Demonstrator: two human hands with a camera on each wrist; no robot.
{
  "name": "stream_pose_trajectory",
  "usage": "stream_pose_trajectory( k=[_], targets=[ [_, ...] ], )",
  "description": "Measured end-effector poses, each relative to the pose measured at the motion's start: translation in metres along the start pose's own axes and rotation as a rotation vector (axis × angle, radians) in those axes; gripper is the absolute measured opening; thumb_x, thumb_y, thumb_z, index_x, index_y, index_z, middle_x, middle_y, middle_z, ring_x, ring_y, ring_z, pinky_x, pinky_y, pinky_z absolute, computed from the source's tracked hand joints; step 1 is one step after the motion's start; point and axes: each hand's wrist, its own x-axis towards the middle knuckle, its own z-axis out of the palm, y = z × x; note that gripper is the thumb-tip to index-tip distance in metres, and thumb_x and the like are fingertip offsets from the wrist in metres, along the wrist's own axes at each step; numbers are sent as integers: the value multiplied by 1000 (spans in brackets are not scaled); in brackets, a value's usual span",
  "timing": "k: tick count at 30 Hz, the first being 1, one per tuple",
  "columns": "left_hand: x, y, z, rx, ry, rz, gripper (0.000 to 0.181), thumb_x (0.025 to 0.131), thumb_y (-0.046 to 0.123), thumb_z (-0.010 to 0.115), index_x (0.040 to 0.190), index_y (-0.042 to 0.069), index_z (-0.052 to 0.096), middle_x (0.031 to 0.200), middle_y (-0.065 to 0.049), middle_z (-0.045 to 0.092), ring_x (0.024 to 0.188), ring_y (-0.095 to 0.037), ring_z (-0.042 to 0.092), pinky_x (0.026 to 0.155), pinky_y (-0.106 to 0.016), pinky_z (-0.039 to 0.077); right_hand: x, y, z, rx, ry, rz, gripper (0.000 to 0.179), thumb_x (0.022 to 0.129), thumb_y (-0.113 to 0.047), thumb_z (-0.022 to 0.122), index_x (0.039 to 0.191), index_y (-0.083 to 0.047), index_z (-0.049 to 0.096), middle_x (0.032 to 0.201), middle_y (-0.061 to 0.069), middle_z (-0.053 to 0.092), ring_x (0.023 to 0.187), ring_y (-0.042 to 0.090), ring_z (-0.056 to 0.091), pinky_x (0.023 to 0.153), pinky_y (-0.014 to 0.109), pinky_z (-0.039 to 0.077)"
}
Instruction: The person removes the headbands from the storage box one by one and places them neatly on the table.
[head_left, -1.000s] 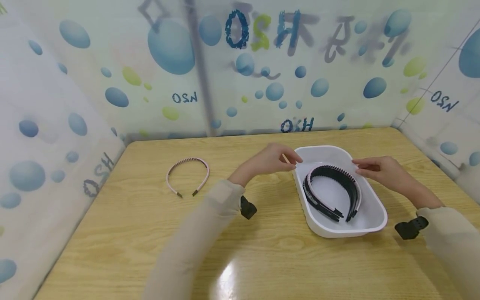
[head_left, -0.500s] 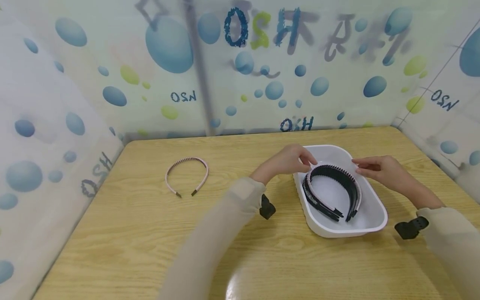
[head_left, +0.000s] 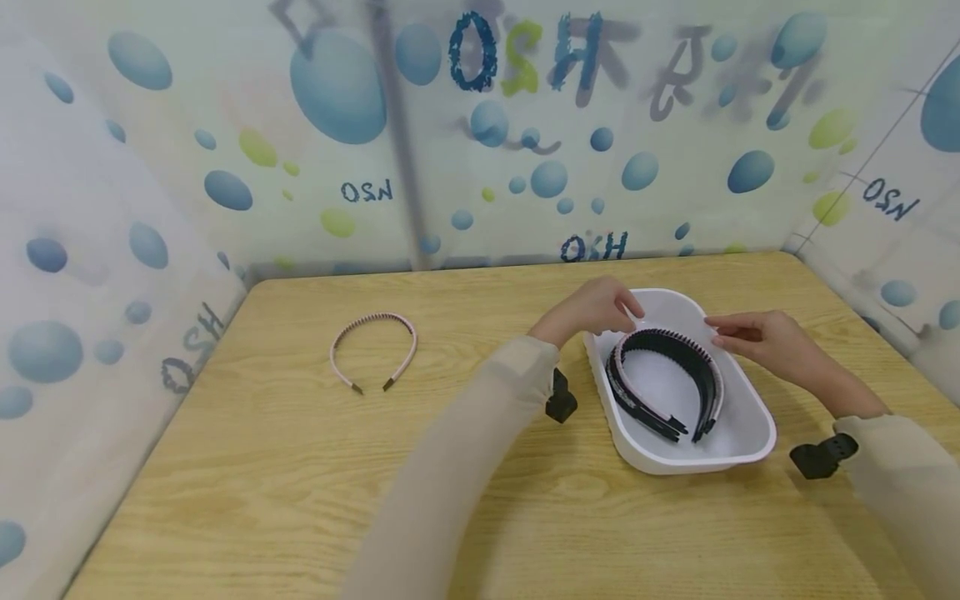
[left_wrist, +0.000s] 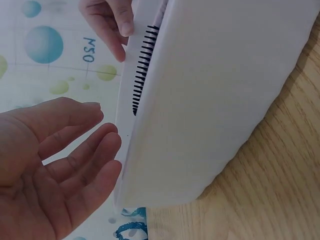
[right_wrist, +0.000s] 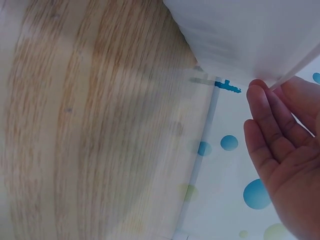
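A white plastic basin (head_left: 763,446) stands on the right of the wooden table. Nested headbands lie in it: black ones (head_left: 705,383) with comb teeth and a pale pink one among them. My right hand (head_left: 768,340) pinches the basin's far right rim; in the right wrist view the fingers are outside the wall and the thumb inside. My left hand (head_left: 596,307) hovers over the far left rim, its fingers loosely bent and holding nothing. In the left wrist view, the left fingertips (left_wrist: 112,142) come right up to the rim, and black teeth poke above it.
Another pale pink headband (head_left: 375,317) with dark tips lies alone on the left part of the table (head_left: 262,467). White sheets (head_left: 480,167) printed with blue and green bubbles enclose the table at the back and sides.
My left hand has moved right, from beside the basin's left rim to over its far left corner, and lifted slightly. My right hand keeps its place on the rim.
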Motion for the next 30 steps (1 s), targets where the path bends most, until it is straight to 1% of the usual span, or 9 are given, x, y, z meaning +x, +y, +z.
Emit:
stream_pose_trajectory(
  k=[4, 8, 13, 15, 17, 22, 26, 30],
  targets=[
    [8, 6, 0, 22, -28, -41, 25, 86, 12, 64, 111, 9, 67, 89, 1, 64, 79, -12, 57, 61, -22, 48, 0, 0, 0, 0, -5, 7, 36, 89, -9, 60, 118, 10, 56, 107, 29, 59, 94, 39, 59, 70, 34, 52],
    [13, 13, 0, 26, -49, -88, 26, 86, 14, 65, 111, 11, 67, 93, 3, 62, 82, -11, 57, 60, -23, 49, 0, 0, 0, 2, -15, 25, 37, 89, -11, 60, 119, 10, 55, 108, 29, 59, 95, 40, 58, 72, 35, 52],
    [16, 18, 3, -22, -49, -146, 24, 85, 12, 66, 109, 12, 68, 97, 3, 61, 86, -12, 55, 62, -24, 49, 0, -1, 0, 5, -18, 29, 36, 89, -9, 60, 119, 10, 55, 108, 30, 59, 96, 40, 58, 73, 35, 52],
    [17, 18, 4, -42, -44, -173, 24, 84, 11, 66, 108, 12, 68, 98, 3, 60, 88, -13, 55, 63, -26, 49, 0, -2, 0, 7, -19, 28, 36, 89, -9, 59, 119, 10, 55, 109, 30, 58, 96, 40, 58, 73, 35, 52],
    [19, 18, 5, -41, -46, -187, 24, 84, 10, 66, 108, 12, 68, 99, 3, 61, 90, -14, 55, 64, -27, 49, 0, -2, -1, 10, -25, 34, 36, 89, -9, 59, 120, 10, 54, 110, 30, 58, 97, 40, 57, 74, 36, 51],
    [22, 17, 8, -9, -66, -210, 25, 84, 9, 66, 108, 12, 68, 97, 3, 62, 94, -17, 57, 65, -29, 50, -1, -3, -1, 11, -33, 47, 37, 90, -11, 58, 121, 9, 54, 112, 30, 57, 99, 41, 57, 75, 38, 51],
    [24, 16, 10, -4, -68, -237, 23, 83, 7, 67, 106, 12, 68, 95, 3, 62, 90, -14, 56, 62, -28, 50, -1, -3, -2, 12, -32, 47, 37, 90, -11, 59, 121, 9, 54, 112, 30, 57, 99, 41, 56, 76, 38, 50],
    [25, 14, 14, -25, -59, -257, 23, 82, 4, 67, 104, 11, 68, 94, 2, 62, 86, -12, 56, 61, -26, 50, 0, -2, -2, 12, -32, 48, 37, 90, -10, 59, 121, 9, 54, 112, 30, 57, 99, 41, 57, 76, 38, 51]
  ],
)
